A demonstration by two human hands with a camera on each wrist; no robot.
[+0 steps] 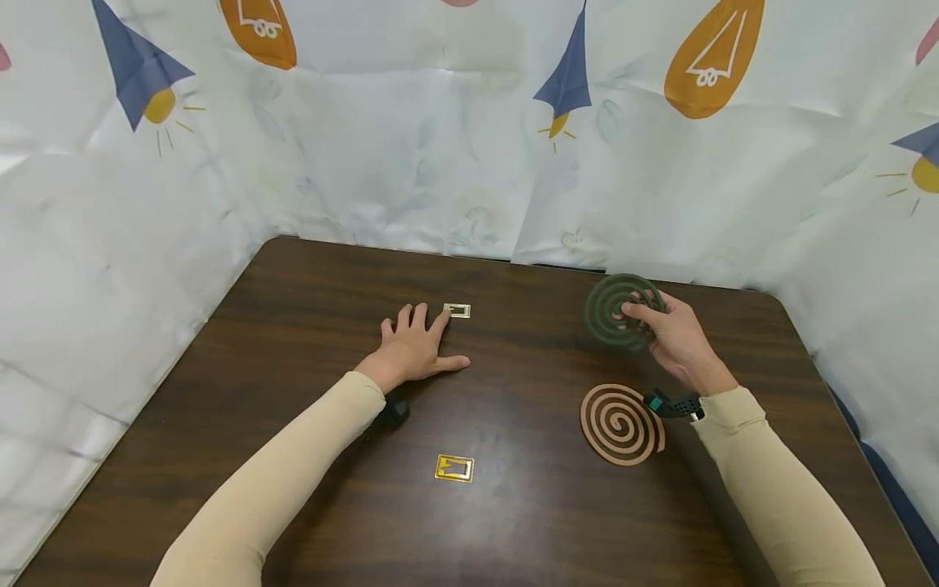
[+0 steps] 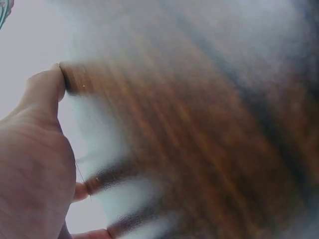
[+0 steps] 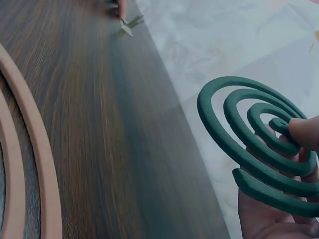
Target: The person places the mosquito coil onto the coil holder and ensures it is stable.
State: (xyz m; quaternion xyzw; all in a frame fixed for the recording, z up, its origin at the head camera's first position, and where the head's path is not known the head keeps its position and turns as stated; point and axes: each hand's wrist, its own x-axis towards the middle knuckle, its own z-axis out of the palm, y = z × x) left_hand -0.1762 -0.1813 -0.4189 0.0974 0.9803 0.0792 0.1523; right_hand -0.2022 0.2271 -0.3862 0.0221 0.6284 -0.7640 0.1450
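My right hand (image 1: 678, 338) holds a green mosquito coil (image 1: 607, 314) above the far right of the table, thumb near the centre of its spiral. In the right wrist view the green coil (image 3: 214, 117) is tilted, with fingers behind it. A brown mosquito coil (image 1: 619, 424) lies flat on the table below that hand. My left hand (image 1: 411, 350) is spread low over the table, its index fingertip at a small metal coil stand (image 1: 460, 311). Nearer to me lies a second, gold-coloured stand (image 1: 455, 468). The left wrist view shows the palm (image 2: 35, 164) and blurred wood.
The dark wooden table (image 1: 330, 277) has rounded far corners. White printed cloth (image 1: 411, 163) hangs along its back and sides. A dark band (image 1: 682, 406) is on the right wrist, and a dark device (image 1: 396, 410) sits beneath the left wrist.
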